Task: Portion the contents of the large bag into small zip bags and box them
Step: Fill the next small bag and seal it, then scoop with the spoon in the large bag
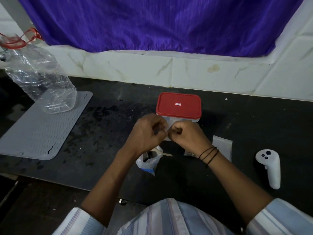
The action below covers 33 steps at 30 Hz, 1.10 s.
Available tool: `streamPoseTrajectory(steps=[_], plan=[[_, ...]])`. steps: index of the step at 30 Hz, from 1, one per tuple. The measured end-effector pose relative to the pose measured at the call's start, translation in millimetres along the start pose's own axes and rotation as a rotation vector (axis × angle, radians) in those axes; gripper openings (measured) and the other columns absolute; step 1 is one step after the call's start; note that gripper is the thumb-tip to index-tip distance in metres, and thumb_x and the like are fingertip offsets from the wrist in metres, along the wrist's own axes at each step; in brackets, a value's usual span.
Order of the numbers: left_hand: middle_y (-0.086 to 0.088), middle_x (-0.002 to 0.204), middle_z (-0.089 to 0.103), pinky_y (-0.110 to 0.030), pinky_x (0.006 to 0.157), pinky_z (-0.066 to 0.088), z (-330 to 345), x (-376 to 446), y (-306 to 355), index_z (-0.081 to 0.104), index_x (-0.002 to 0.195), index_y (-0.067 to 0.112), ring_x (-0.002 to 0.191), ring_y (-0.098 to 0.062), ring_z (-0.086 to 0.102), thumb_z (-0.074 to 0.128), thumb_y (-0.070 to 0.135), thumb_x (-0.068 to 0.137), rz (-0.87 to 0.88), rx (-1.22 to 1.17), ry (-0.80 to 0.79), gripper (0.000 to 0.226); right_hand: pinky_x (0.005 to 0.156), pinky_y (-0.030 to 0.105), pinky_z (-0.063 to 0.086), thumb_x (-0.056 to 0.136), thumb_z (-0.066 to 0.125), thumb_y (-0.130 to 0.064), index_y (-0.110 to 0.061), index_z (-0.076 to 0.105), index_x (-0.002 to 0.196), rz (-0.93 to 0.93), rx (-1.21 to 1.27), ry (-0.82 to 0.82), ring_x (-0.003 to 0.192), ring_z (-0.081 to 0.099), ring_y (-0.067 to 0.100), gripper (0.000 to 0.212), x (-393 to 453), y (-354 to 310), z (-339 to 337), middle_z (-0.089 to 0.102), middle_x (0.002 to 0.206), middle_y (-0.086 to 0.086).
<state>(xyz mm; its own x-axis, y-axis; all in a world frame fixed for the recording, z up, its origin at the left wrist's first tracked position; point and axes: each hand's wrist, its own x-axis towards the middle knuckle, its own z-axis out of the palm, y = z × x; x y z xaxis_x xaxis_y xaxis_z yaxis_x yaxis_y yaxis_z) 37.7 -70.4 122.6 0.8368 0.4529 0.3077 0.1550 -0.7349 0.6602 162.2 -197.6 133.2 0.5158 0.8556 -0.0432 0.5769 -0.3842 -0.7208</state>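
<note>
Nearest to you, the large bag (149, 160) lies slumped on the black counter (194, 173), just under and near of your left wrist; its mouth gapes toward the far side, dark contents show inside, and a pale strip (165, 153) juts from it to the right. Just right of your right wrist lies a flat stack of empty small zip bags (223, 146), with a white handheld controller (269, 168) farther right.

Above the large bag, both hands meet at the centre. Your left hand (147, 133) and your right hand (186, 134) each have fingers curled tight, pinching the top edge of one small zip bag (167, 128) between them. Only a sliver of clear plastic shows between the knuckles; whether it is filled cannot be told.

The governing relation: the small bag's mouth runs left to right, from one pinch to the other, so opening or sealing it likely proceeds along that line. Both hands are equally near it.

Directly beyond the hands, almost touching the knuckles, stands the box (178, 116), its red lid (178, 105) on. The lid must come off before any boxing; your right hand seems marginally nearer.

Far left, a crumpled clear bottle (42, 78) rests on a grey mat (42, 131).
</note>
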Motion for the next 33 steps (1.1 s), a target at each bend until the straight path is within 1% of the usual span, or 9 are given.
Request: streamPoseTrajectory(steps=[3, 5, 8, 13, 18, 20, 24, 28, 33], plan=[[0.0, 0.12, 0.058, -0.024, 0.09, 0.043, -4.0, -8.5, -22.5, 0.056, 0.126, 0.014, 0.107, -0.015, 0.054, 0.077, 0.042, 0.072, 0.048, 0.008, -0.093, 0.064, 0.063, 0.033, 0.06, 0.089, 0.061, -0.009, -0.032, 0.065, 0.082, -0.007, 0.195, -0.174, 0.07, 0.068, 0.013, 0.024, 4.7, -9.0, 0.6, 0.063, 0.074, -0.007], [0.004, 0.125, 0.055, -0.021, 0.092, 0.04, -6.4, -13.4, -25.6, 0.052, 0.132, 0.016, 0.111, -0.012, 0.052, 0.076, 0.055, 0.069, 0.061, 0.039, -0.124, 0.077, 0.062, 0.03, 0.059, 0.089, 0.057, -0.001, -0.027, 0.066, 0.085, -0.006, 0.33, -0.288, 0.07, 0.067, 0.016, 0.029, 6.7, -19.1, 1.3, 0.06, 0.076, 0.0], [0.011, 0.114, 0.06, -0.015, 0.086, 0.043, -9.7, -18.4, -22.6, 0.054, 0.127, 0.017, 0.1, -0.002, 0.057, 0.075, 0.058, 0.07, 0.081, -0.006, -0.101, 0.073, 0.069, 0.038, 0.061, 0.088, 0.049, 0.006, -0.026, 0.066, 0.08, 0.021, 0.405, -0.419, 0.067, 0.062, 0.013, 0.037, 11.0, -32.3, 2.8, 0.058, 0.072, 0.002], [0.009, 0.103, 0.061, -0.031, 0.075, 0.052, -12.0, -27.6, -34.0, 0.053, 0.119, 0.018, 0.088, -0.009, 0.061, 0.075, 0.055, 0.074, 0.062, 0.033, -0.022, 0.062, 0.086, 0.039, 0.058, 0.094, 0.04, 0.003, -0.025, 0.056, 0.131, 0.243, 0.512, -0.564, 0.083, 0.063, 0.015, 0.049, 18.3, -45.2, 11.9, 0.064, 0.116, 0.001], [0.008, 0.094, 0.061, -0.026, 0.065, 0.049, -9.2, -39.7, -43.4, 0.055, 0.111, 0.015, 0.076, -0.007, 0.059, 0.07, 0.051, 0.078, 0.05, 0.077, 0.05, 0.051, 0.082, 0.032, 0.051, 0.097, 0.041, -0.005, -0.029, 0.059, 0.125, 0.246, 0.452, -0.614, 0.082, 0.059, 0.008, 0.041, 16.2, -53.8, 23.3, 0.064, 0.099, -0.004], [0.011, 0.089, 0.059, -0.023, 0.062, 0.046, -8.7, -44.7, -48.3, 0.054, 0.106, 0.017, 0.072, -0.005, 0.056, 0.069, 0.043, 0.082, -0.009, 0.052, 0.106, 0.039, 0.083, 0.029, 0.051, 0.1, 0.045, -0.014, -0.028, 0.062, 0.124, 0.135, 0.478, -0.525, 0.095, 0.061, 0.007, 0.032, 15.5, -52.3, 29.8, 0.064, 0.107, -0.008], [0.013, 0.086, 0.061, -0.018, 0.059, 0.042, -12.5, -51.2, -57.2, 0.054, 0.1, 0.022, 0.074, -0.001, 0.058, 0.074, 0.032, 0.086, -0.407, -0.033, 0.271, 0.026, 0.087, 0.028, 0.049, 0.098, 0.051, -0.029, -0.02, 0.065, 0.114, -0.207, 0.079, 0.066, 0.1, 0.056, 0.006, 0.023, 6.0, -17.9, 39.2, 0.06, 0.111, -0.003], [0.002, 0.105, 0.064, -0.03, 0.075, 0.053, -1.7, -64.3, -69.5, 0.054, 0.114, 0.018, 0.091, -0.011, 0.062, 0.072, 0.041, 0.086, -0.777, -0.185, 0.147, 0.04, 0.091, 0.038, 0.049, 0.091, 0.05, -0.055, -0.027, 0.047, 0.127, 0.014, -0.362, -0.125, 0.11, 0.052, 0.015, 0.045, -18.6, 32.8, 60.3, 0.049, 0.122, -0.003], [0.001, 0.108, 0.061, -0.03, 0.072, 0.055, 18.0, -68.1, -72.0, 0.052, 0.119, 0.018, 0.093, -0.011, 0.062, 0.079, 0.039, 0.079, -0.907, -0.308, 0.102, 0.053, 0.078, 0.033, 0.053, 0.094, 0.057, -0.039, -0.026, 0.046, 0.111, 0.018, -0.252, -0.133, 0.089, 0.059, 0.011, 0.024, -33.0, 42.7, 86.1, 0.058, 0.103, -0.006]])
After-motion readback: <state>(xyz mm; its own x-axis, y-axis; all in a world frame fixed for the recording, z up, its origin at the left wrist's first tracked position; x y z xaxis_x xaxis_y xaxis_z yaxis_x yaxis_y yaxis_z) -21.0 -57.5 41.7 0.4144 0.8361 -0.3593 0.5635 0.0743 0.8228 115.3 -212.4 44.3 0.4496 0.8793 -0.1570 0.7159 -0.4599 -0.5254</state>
